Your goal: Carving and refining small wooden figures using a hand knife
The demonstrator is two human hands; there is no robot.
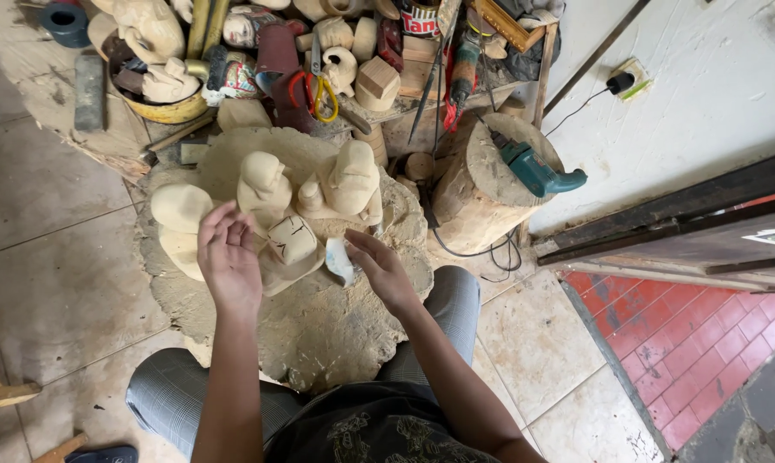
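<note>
A pale, unpainted wooden carving [291, 240] with several rounded figures lies on a dusty stump block [336, 326] between my knees. My left hand [229, 257] rests with fingers spread over the carving's left side, touching it near a rounded figure [264, 184]. My right hand [379, 270] sits to the right of the carving and pinches a small pale folded scrap, probably sandpaper [339, 260], against its edge. A taller figure [350, 178] stands behind.
A second log stump [477, 201] with a teal power drill [537, 171] stands to the right, its cable trailing on the tiles. Behind are a yellow bowl [168, 110] of carved pieces, scissors [314, 90] and tools. A door sill and red bricks [705, 343] lie right.
</note>
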